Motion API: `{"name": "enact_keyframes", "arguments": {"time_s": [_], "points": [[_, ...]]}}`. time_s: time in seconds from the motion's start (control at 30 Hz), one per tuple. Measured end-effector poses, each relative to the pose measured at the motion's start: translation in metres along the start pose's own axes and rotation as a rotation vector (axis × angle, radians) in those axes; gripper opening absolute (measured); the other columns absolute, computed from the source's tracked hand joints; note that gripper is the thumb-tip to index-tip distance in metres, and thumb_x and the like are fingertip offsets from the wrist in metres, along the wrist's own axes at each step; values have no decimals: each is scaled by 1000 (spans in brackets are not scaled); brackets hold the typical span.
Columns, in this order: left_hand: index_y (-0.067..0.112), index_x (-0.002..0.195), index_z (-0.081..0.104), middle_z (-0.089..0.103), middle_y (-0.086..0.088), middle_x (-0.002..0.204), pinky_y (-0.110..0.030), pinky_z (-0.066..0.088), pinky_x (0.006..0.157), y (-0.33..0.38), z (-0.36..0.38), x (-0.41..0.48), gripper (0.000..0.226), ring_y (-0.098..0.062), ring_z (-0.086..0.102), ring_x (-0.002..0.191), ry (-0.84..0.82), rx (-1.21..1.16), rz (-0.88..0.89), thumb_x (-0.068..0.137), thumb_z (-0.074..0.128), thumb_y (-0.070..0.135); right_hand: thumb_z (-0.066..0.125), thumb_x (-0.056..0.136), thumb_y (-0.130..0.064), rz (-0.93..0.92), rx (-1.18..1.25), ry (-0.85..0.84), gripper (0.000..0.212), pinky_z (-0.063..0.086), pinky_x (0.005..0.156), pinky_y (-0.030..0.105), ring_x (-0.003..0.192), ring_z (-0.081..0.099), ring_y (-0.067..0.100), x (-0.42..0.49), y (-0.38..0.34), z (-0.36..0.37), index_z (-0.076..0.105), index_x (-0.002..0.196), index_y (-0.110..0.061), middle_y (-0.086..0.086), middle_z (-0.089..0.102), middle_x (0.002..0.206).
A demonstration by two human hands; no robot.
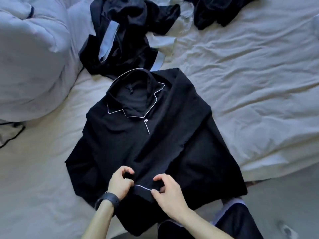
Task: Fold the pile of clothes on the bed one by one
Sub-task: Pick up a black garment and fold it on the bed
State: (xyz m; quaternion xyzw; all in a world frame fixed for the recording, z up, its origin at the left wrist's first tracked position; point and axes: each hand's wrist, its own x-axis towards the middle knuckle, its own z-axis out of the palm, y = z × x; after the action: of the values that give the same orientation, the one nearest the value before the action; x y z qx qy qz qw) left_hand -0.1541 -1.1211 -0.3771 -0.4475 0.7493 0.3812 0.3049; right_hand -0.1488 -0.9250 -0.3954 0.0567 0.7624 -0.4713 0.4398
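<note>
Left hand point(120, 184) and right hand point(168, 195) each pinch the white-piped cuff point(143, 188) on the black shirt point(120, 135). Forearms hide its near hem. The far dark clothes point(215, 12) are cut off.

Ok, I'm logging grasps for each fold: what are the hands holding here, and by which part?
Both hands pinch the dark pyjama shirt at its white-piped edge, likely a sleeve cuff: left hand at one end, right hand at the other.

Black shirt point(131, 135), white piping, seemingly.
</note>
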Motion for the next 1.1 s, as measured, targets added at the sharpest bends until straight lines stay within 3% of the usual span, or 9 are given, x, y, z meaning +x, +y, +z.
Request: {"name": "enact_keyframes", "arguments": {"time_s": [0.1, 0.27, 0.4, 0.47, 0.57, 0.7, 0.83, 0.97, 1.1], "points": [[25, 89, 63, 66, -6, 106, -27, 47, 75, -44, 7, 20, 27, -19, 61, 85, -23, 234, -82, 76, 67, 1, 66, 87, -37, 145, -225, -260, 44, 48, 95, 27, 100, 65, 10, 12, 21, 19, 57, 130, -34, -9, 63, 117], [29, 105, 59, 46, -5, 133, -32, 40, 99, 10, 13, 67, 23, -28, 49, 121, 43, 407, 35, 85, 65, 21, 66, 90, -40, 320, -97, 93, 25, 47, 89, 26, 100, 66, 10, 58, 14, -50, 66, 111, -27, -16, 72, 92], [18, 118, 62, 51, -10, 130, -28, 35, 101, 133, 27, 110, 32, -26, 51, 121, 102, 355, 330, 86, 66, 18, 65, 90, -52, 313, 268, 414, 36, 51, 94, 33, 102, 67, 16, 111, -9, -136, 67, 110, -22, -7, 73, 96], [15, 122, 60, 53, -10, 128, -23, 36, 94, 200, 39, 130, 35, -21, 55, 113, 134, 317, 449, 87, 67, 19, 63, 90, -59, 339, 510, 459, 47, 56, 95, 44, 103, 69, 26, 142, -20, -168, 68, 105, -15, 6, 73, 102], [17, 130, 52, 54, -6, 128, -23, 36, 85, 286, 57, 160, 45, -20, 57, 111, 182, 287, 540, 90, 67, 32, 60, 89, -65, 449, 854, 406, 45, 58, 79, 39, 102, 69, 25, 177, -35, -198, 70, 101, -22, 3, 73, 106], [14, 132, 47, 60, -6, 121, -32, 41, 76, 346, 69, 192, 61, -30, 59, 112, 173, 544, 360, 90, 58, 58, 66, 95, -47, 516, 1070, 437, 31, 60, 72, 36, 93, 72, 21, 198, -31, -202, 69, 93, -17, -1, 75, 100], [12, 79, 53, 61, -4, 81, -32, 45, 63, 352, 57, 207, 29, -26, 62, 82, 64, 660, 263, 89, 68, 35, 74, 91, -30, 458, 1006, 480, 15, 60, 90, 48, 96, 72, 35, 191, -10, -180, 67, 93, -17, 8, 76, 95], [14, 82, 55, 59, -3, 79, -34, 53, 66, 331, 37, 212, 22, -22, 58, 74, -44, 500, 176, 80, 71, 0, 76, 89, -21, 483, 995, 392, 15, 59, 93, 44, 91, 74, 23, 178, 0, -162, 68, 101, -17, 5, 77, 99], [18, 104, 64, 68, -12, 103, -44, 61, 79, 328, 36, 213, 33, -27, 66, 94, -101, 308, 50, 74, 72, 7, 83, 82, -39, 509, 1103, 406, 35, 61, 84, 40, 90, 74, 20, 184, -5, -168, 71, 101, -13, 2, 76, 98]]}}
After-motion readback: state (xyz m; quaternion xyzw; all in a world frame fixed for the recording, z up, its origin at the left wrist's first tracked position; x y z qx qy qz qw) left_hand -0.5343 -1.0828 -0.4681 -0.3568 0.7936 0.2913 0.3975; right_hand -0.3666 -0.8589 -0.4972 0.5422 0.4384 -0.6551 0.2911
